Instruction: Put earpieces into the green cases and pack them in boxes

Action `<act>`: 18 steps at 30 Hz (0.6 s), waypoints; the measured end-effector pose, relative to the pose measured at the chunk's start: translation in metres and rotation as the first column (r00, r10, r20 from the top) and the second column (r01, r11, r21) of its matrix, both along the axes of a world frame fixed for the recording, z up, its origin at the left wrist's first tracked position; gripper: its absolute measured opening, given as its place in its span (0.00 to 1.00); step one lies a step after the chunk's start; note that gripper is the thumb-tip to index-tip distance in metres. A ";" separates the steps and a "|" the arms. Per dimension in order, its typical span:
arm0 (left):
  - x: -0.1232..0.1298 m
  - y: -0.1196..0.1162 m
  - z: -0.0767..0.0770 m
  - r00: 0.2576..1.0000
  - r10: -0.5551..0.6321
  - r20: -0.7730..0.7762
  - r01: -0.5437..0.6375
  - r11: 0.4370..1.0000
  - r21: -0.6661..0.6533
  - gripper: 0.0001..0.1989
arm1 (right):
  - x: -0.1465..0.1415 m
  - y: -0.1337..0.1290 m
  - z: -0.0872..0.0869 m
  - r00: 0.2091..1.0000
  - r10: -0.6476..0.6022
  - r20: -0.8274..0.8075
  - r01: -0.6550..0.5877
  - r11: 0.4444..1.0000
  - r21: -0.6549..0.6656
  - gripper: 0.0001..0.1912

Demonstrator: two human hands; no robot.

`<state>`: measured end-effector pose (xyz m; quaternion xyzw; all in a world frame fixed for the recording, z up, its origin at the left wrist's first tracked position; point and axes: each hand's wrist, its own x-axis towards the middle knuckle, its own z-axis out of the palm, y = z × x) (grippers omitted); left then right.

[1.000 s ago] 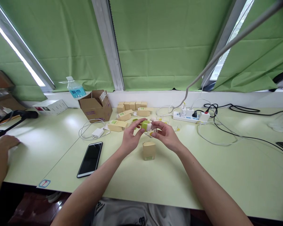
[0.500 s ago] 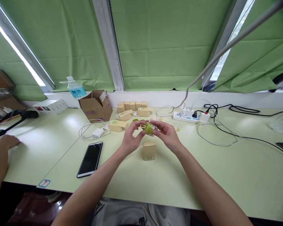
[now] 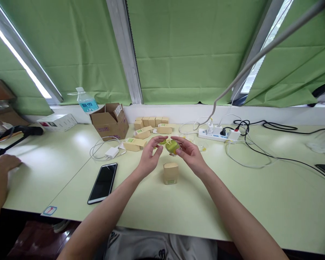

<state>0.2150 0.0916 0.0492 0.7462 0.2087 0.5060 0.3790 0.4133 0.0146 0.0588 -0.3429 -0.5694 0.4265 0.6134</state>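
Observation:
My right hand pinches a small green-capped item with a loop on its top and a clear, yellowish lower part; its exact kind does not show. Just left of it, my left hand is open, thumb and fingers apart and nothing between them. Below the hands, a small tan carton stands upright on the table with a pale green label facing me. Behind the left fingertips, another green piece is partly hidden.
Several small tan boxes lie behind my left hand, near an open brown carton. A phone and a white charger lie to the left. A power strip with cables sits right. Another person's hand rests far left.
My left hand has let go of the green-capped item and moved slightly left. The item has turned in my right hand, its cap now facing more upward and toward me.

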 end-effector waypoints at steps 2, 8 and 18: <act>-0.008 0.008 0.000 0.997 -0.039 -0.071 0.038 0.999 -0.013 0.12 | 0.002 0.001 -0.001 0.999 -0.031 -0.036 0.031 0.999 -0.016 0.25; -0.031 0.014 0.004 0.780 -0.522 -0.345 0.480 0.853 -0.206 0.27 | 0.005 0.004 -0.004 0.980 -0.108 -0.166 0.096 0.992 -0.081 0.26; -0.013 -0.004 -0.044 0.885 -0.269 -0.380 0.206 0.958 -0.200 0.30 | 0.005 0.003 -0.001 0.935 -0.350 -0.062 0.351 0.936 0.006 0.24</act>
